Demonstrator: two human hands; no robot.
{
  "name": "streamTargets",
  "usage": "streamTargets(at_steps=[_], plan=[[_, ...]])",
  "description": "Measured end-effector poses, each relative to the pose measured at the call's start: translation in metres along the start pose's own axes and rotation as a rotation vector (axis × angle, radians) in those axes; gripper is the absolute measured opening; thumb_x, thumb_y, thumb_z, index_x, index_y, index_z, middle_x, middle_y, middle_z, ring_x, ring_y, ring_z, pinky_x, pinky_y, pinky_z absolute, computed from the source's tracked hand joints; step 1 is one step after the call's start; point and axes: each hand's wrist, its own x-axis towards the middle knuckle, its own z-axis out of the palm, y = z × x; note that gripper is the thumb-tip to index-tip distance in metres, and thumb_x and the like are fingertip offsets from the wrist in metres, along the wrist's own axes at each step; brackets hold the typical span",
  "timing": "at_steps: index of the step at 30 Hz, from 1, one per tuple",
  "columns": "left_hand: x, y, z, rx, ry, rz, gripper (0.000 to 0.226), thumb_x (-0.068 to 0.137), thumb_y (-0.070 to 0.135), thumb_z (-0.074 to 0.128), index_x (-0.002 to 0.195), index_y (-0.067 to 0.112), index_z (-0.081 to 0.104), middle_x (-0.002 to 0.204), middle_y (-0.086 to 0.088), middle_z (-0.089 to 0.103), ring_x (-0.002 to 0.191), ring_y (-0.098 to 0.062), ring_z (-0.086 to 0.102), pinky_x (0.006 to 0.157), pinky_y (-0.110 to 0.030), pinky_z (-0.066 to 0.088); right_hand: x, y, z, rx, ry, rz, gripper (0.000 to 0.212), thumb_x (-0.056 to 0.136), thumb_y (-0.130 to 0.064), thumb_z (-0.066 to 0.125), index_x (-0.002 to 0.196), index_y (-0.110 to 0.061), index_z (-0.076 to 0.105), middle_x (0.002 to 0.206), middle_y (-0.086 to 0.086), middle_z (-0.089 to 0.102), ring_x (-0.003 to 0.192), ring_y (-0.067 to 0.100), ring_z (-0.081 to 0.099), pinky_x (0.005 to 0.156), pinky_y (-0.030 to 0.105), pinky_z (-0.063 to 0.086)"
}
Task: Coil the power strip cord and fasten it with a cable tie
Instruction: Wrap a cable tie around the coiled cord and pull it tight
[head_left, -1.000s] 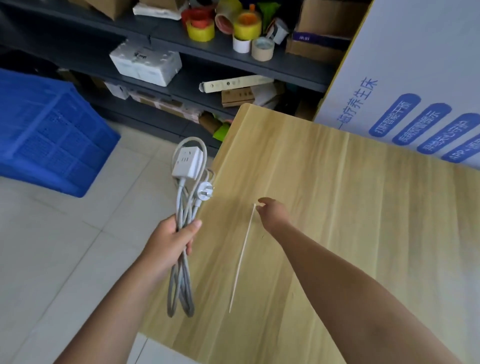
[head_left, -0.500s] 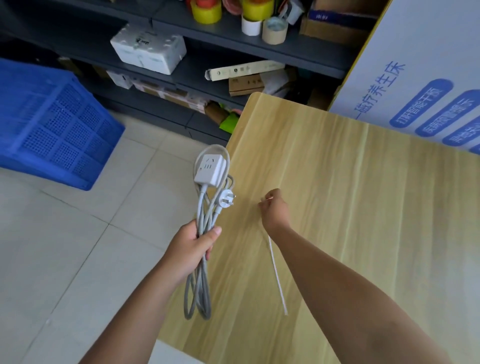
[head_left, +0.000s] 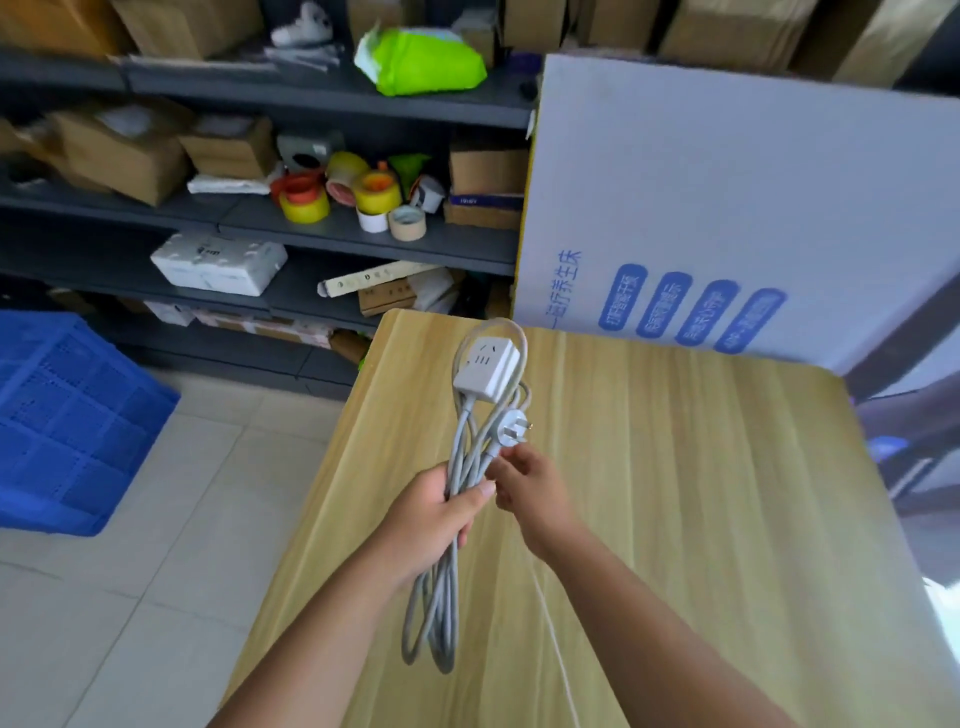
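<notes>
My left hand (head_left: 434, 519) grips the coiled grey cord (head_left: 439, 608) at its middle, above the wooden table (head_left: 701, 519). The white socket block (head_left: 485, 370) points up at the top of the coil, with the white plug (head_left: 511, 434) just below it. My right hand (head_left: 530, 488) is next to the left one, close under the plug, pinching the end of a thin white cable tie (head_left: 558, 649). The tie hangs down along my right forearm. Whether the tie touches the cord is hidden by my fingers.
A blue plastic crate (head_left: 67, 421) stands on the tiled floor at left. Dark shelves (head_left: 311, 244) with boxes and tape rolls run behind the table. A large white carton (head_left: 727, 218) with blue print leans at the table's far edge.
My right hand lifted the cable tie off the table and came over to the coil. My left hand brought the coil right, from beside the table to above it. The camera tilted up.
</notes>
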Motion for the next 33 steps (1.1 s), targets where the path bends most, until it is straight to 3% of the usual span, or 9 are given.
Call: streamTargets(at_steps=[9,15,19,22,25,27,30,31,33], plan=[[-0.022,0.100,0.109,-0.063,-0.073,0.148,0.017,0.094,0.022,0.060,0.083,0.010,0.055,0.050,0.007,0.050,0.046,-0.010,0.047,0.055,-0.028,0.043,-0.104,-0.091,-0.155,0.392,0.038,-0.121,0.016,0.094,0.007,0.050,0.100,0.005,0.064,0.071,0.006,0.065,0.049,0.009,0.039,0.049,0.020,0.033],[-0.041,0.143,0.168,-0.025,-0.133,0.242,0.021,0.095,0.024,0.059,0.079,0.012,0.053,0.053,0.004,0.050,0.049,-0.012,0.048,0.055,-0.025,0.043,-0.154,-0.125,-0.215,0.073,0.188,-0.246,0.009,0.093,-0.012,0.062,0.089,-0.004,0.063,0.070,0.006,0.072,0.048,0.015,0.051,0.048,0.025,0.041],[-0.058,0.162,0.202,-0.044,-0.214,0.314,0.020,0.094,0.024,0.059,0.076,0.016,0.055,0.052,0.003,0.049,0.047,-0.014,0.045,0.056,-0.029,0.043,-0.171,-0.139,-0.230,-0.166,0.209,-0.308,0.009,0.090,-0.007,0.057,0.088,-0.007,0.066,0.059,-0.004,0.062,0.048,0.017,0.040,0.046,0.028,0.033],[-0.074,0.172,0.219,-0.049,-0.317,0.370,0.019,0.090,0.028,0.059,0.076,0.015,0.055,0.053,0.000,0.048,0.048,-0.015,0.044,0.054,-0.028,0.042,-0.187,-0.152,-0.228,-0.325,0.137,-0.373,0.020,0.085,0.002,0.049,0.088,-0.005,0.068,0.068,0.008,0.066,0.056,0.027,0.053,0.055,0.040,0.047],[-0.083,0.175,0.224,-0.024,-0.363,0.384,0.021,0.088,0.032,0.063,0.072,0.019,0.058,0.051,0.001,0.047,0.046,-0.014,0.043,0.053,-0.027,0.041,-0.202,-0.166,-0.232,-0.311,0.094,-0.435,0.023,0.089,0.008,0.052,0.099,-0.003,0.070,0.089,0.018,0.073,0.075,0.026,0.068,0.068,0.032,0.056],[-0.086,0.175,0.222,-0.014,-0.371,0.370,0.024,0.085,0.031,0.068,0.067,0.017,0.059,0.048,0.001,0.046,0.042,-0.013,0.040,0.049,-0.026,0.038,-0.209,-0.172,-0.234,-0.300,0.076,-0.454,0.015,0.086,0.012,0.052,0.088,0.008,0.067,0.079,0.023,0.071,0.067,0.021,0.064,0.060,0.029,0.053],[-0.086,0.174,0.219,0.037,-0.325,0.342,0.028,0.083,0.025,0.073,0.060,0.017,0.058,0.043,0.001,0.044,0.038,-0.012,0.037,0.047,-0.026,0.034,-0.217,-0.172,-0.232,-0.310,0.054,-0.402,0.028,0.084,0.017,0.045,0.067,0.002,0.060,0.051,-0.004,0.068,0.048,0.000,0.059,0.049,0.017,0.047],[-0.087,0.174,0.218,0.033,-0.312,0.336,0.025,0.082,0.024,0.073,0.062,0.020,0.060,0.044,0.001,0.044,0.039,-0.013,0.037,0.047,-0.026,0.033,-0.219,-0.171,-0.232,-0.322,0.036,-0.388,0.029,0.085,0.016,0.045,0.069,-0.002,0.062,0.051,-0.011,0.068,0.049,-0.003,0.062,0.050,0.014,0.047],[-0.086,0.173,0.216,0.013,-0.299,0.335,0.013,0.081,0.026,0.075,0.078,0.023,0.062,0.046,0.002,0.046,0.041,-0.013,0.037,0.046,-0.026,0.033,-0.222,-0.174,-0.231,-0.368,0.010,-0.394,0.025,0.084,0.012,0.048,0.079,-0.001,0.069,0.066,-0.009,0.074,0.065,0.002,0.069,0.060,0.019,0.054]])
